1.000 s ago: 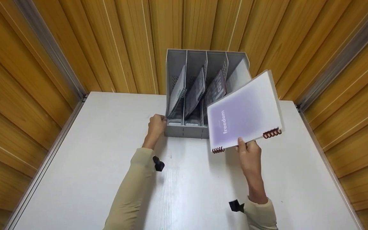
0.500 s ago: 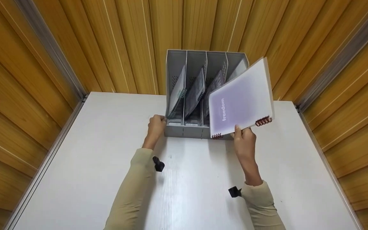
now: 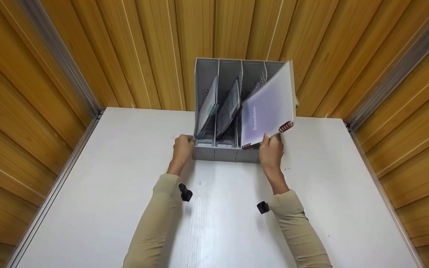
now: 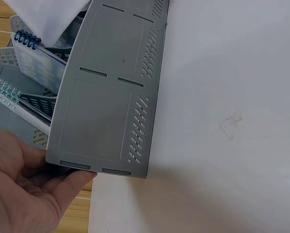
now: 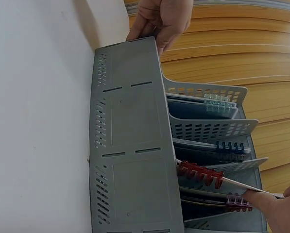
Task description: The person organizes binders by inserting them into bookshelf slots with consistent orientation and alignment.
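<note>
In the head view my right hand (image 3: 271,150) pinches the spiral edge of a lilac notebook (image 3: 270,106) marked "freedom", with red rings. The notebook is tilted and overlaps the right compartments of a grey desktop file holder (image 3: 214,153). My left hand (image 3: 183,149) grips the holder's front left corner, thumb and fingers around its edge in the left wrist view. A teal-ringed notebook (image 3: 207,108) leans in the leftmost compartment, and a dark notebook (image 3: 228,108) leans in the one beside it. The right wrist view shows the red rings (image 5: 200,172) close above a pink-ringed notebook (image 5: 210,201).
The holder stands on a white table (image 3: 132,149) near the back wall (image 3: 155,56) of wood-look panels. Similar panels rise on the left and right. Perforated dividers (image 5: 213,130) separate the compartments. Small black camera mounts (image 3: 263,207) sit at both wrists.
My right hand has moved forward and left, carrying the lilac notebook from the holder's right front to over its right compartments. The left hand stays at the corner.
</note>
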A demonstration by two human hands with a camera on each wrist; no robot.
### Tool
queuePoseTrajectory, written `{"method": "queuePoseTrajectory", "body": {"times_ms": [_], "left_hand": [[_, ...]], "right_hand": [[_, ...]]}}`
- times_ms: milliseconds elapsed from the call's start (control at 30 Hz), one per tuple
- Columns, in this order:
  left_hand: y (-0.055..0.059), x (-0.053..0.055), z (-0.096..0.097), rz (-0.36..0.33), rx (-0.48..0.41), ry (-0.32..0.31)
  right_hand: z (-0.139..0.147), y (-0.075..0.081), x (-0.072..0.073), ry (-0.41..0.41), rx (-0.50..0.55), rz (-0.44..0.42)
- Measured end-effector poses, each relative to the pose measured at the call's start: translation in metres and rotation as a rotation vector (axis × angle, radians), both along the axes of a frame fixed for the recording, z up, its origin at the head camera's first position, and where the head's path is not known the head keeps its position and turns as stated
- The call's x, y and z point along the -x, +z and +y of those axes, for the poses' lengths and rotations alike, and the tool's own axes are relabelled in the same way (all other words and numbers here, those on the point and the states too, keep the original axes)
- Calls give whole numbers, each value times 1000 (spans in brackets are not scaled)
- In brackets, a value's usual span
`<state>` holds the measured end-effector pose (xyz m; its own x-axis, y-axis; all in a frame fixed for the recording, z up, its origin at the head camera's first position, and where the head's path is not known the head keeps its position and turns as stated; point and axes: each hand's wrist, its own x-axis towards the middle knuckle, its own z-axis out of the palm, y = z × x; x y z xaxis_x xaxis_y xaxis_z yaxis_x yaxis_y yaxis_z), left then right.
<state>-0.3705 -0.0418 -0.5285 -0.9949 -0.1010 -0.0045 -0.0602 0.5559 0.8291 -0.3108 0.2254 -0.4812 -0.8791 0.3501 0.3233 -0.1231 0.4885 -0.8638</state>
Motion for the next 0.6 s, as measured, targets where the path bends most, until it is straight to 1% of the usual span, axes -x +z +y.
{"method": "queuePoseTrajectory", "body": {"times_ms": [100, 167, 333, 433, 600], "left_hand": [[0, 1, -1, -4, 4, -3], [0, 1, -1, -4, 10, 0], [0, 3, -4, -24, 15, -5], [0, 4, -5, -35, 5, -8], [0, 5, -5, -33, -15, -8]], "right_hand": [[-7, 0, 13, -26, -59, 15], [-11, -2, 21, -22, -82, 34], [-20, -11, 37, 33, -70, 67], [-25, -19, 47, 54, -67, 53], [-32, -32, 65, 44, -129, -16]]}}
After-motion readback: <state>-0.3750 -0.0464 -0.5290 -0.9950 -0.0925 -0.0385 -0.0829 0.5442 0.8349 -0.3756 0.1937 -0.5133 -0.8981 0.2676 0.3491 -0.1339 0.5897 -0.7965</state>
